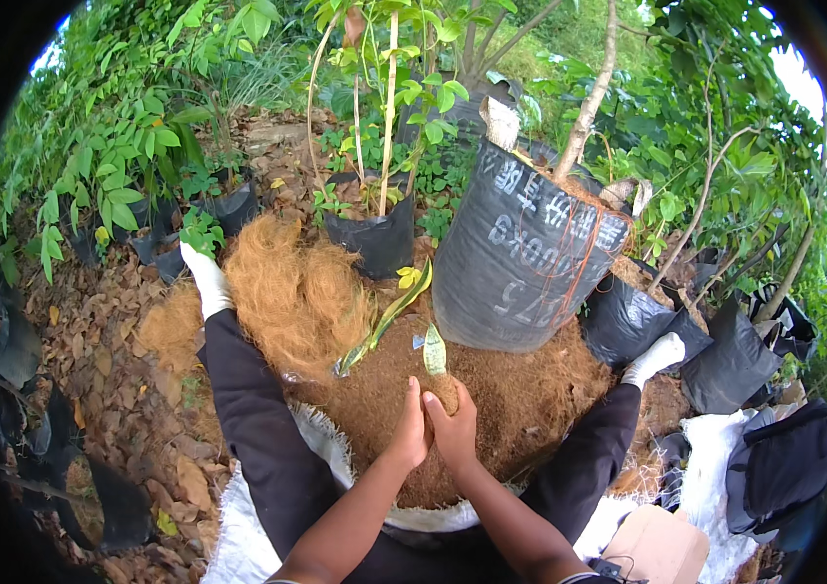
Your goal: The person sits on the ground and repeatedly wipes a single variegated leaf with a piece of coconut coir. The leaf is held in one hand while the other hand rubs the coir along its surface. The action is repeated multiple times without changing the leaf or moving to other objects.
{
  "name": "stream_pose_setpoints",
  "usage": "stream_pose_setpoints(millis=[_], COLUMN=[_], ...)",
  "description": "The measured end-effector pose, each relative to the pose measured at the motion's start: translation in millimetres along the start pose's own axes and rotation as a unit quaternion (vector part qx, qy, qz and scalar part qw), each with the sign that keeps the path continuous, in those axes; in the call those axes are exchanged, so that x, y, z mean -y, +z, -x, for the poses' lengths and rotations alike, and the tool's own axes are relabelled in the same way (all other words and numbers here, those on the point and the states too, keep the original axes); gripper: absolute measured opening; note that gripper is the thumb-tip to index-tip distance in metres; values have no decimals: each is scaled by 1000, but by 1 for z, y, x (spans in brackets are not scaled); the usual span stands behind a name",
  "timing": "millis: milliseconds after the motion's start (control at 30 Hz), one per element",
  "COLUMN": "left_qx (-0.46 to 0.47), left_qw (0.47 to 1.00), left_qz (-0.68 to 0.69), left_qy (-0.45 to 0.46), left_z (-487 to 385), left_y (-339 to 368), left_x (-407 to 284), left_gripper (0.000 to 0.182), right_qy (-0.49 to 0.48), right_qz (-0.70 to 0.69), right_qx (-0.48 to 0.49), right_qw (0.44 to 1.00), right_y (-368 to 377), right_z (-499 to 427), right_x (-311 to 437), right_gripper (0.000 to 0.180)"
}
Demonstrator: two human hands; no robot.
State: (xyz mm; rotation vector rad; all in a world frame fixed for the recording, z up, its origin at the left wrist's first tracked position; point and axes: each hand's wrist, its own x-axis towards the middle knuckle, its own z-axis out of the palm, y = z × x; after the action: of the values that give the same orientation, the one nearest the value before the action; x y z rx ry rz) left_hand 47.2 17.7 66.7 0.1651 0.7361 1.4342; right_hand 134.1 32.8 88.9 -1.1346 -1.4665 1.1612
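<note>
My left hand (412,423) and my right hand (454,423) are cupped together around a ball of brown coir substrate (442,393). Out of its top stands a short variegated snake plant leaf (434,352), pointing away from me. Both hands are above a broad heap of brown coco peat (362,409) between my legs, on a white woven sack (326,438). Beyond the hands, a longer yellow-edged snake plant leaf (388,317) lies slanting at the heap's far left edge. The undersides of the hands and the lower part of the ball are hidden.
Loose coconut fibre (289,292) lies beside my left foot. A large black grow bag (523,255) with writing holds a tree beyond the heap. A smaller potted plant bag (377,241) and black bags (629,317) stand around. Cardboard (654,544) and a black backpack (785,467) are at right.
</note>
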Motion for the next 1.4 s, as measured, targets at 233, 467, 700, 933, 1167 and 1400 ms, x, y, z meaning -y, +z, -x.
stream_pose_setpoints(millis=[233, 467, 700, 933, 1167, 1400], left_qx=[-32, -158, -150, -131, -105, -95], left_qw=[984, 617, 513, 504, 487, 691], left_qz=[-178, -711, -828, -795, -839, -633], left_qy=[-4, 297, 169, 312, 219, 335], left_z=[-18, -41, -79, -68, -68, -38], left_y=[-17, -23, -77, -99, -101, -55], left_x=[3, -70, -120, -117, -115, -134], left_gripper=[64, 63, 69, 57, 36, 23], right_qy=[21, 72, 90, 121, 137, 131], right_qz=[-21, -184, -223, -272, -278, -291], right_qx=[8, 15, 24, 24, -22, -34], right_qw=[1000, 980, 970, 955, 951, 947], right_y=[-6, -37, -58, -70, -74, -73], right_z=[-7, -29, -24, -33, -25, -25], right_x=[9, 12, 11, 8, 0, -13], right_gripper=[35, 32, 33, 35, 37, 34])
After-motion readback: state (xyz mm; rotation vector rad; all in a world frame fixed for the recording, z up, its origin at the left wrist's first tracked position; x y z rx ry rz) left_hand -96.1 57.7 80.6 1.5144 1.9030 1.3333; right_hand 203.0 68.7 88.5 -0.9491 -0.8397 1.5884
